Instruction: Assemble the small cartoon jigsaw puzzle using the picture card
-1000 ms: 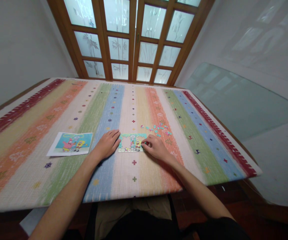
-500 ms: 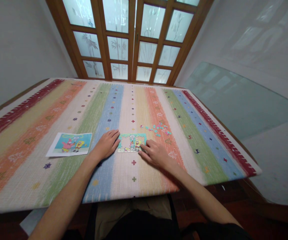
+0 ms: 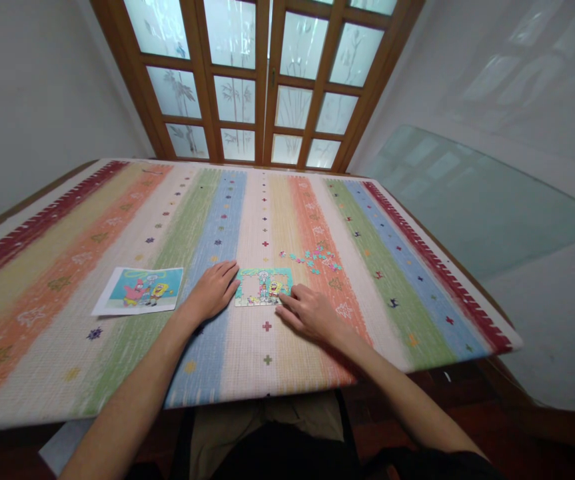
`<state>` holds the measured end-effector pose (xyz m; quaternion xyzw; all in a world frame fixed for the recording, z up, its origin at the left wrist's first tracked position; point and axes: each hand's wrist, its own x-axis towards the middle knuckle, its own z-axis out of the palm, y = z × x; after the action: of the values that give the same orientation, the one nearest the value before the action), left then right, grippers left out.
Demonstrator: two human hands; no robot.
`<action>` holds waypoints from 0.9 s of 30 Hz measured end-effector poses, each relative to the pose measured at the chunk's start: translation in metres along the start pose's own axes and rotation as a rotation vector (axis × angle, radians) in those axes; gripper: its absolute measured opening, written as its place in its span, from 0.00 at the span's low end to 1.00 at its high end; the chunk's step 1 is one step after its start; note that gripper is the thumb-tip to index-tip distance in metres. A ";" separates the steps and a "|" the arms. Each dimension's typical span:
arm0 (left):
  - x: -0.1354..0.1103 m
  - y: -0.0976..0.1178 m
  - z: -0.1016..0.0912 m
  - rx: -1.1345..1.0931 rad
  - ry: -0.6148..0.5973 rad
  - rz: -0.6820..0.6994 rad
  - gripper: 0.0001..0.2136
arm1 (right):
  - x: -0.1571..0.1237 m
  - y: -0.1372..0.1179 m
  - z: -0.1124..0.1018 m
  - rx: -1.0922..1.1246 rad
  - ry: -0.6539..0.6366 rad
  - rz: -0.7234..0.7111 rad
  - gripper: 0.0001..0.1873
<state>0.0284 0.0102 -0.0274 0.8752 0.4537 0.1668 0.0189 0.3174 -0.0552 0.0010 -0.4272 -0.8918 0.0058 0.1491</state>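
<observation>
A partly assembled jigsaw puzzle [image 3: 264, 285] with cartoon figures lies flat before me, with gaps left and right of its middle. My left hand [image 3: 214, 289] rests palm down at its left edge, fingers stretched out and holding nothing. At the puzzle's lower right, my right hand [image 3: 314, 312] touches the surface with its extended index finger. The thumb is apart from that finger, and I see nothing gripped. Several loose puzzle pieces [image 3: 316, 257], mostly turquoise and pink, are scattered beyond my right hand. A printed reference picture [image 3: 140, 292] lies left of my left hand.
A striped, patterned cloth [image 3: 267, 363] covers the large table, whose near edge is just in front of my body. A glass-paned wooden door [image 3: 266, 100] stands behind the far edge. A pale glass panel [image 3: 482, 200] is on the right.
My right index finger has shifted very slightly over the puzzle's lower right. My left hand, the loose pieces and the printed picture stay in place.
</observation>
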 end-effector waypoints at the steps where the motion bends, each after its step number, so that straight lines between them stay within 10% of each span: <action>1: 0.000 0.000 0.000 -0.003 0.000 -0.002 0.21 | 0.000 -0.001 0.000 0.005 -0.008 0.004 0.18; 27: 0.000 -0.002 0.001 -0.020 -0.003 -0.007 0.20 | -0.001 0.003 0.002 -0.031 -0.016 0.035 0.16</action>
<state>0.0273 0.0112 -0.0285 0.8735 0.4552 0.1702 0.0290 0.3196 -0.0536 -0.0019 -0.4449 -0.8853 -0.0019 0.1353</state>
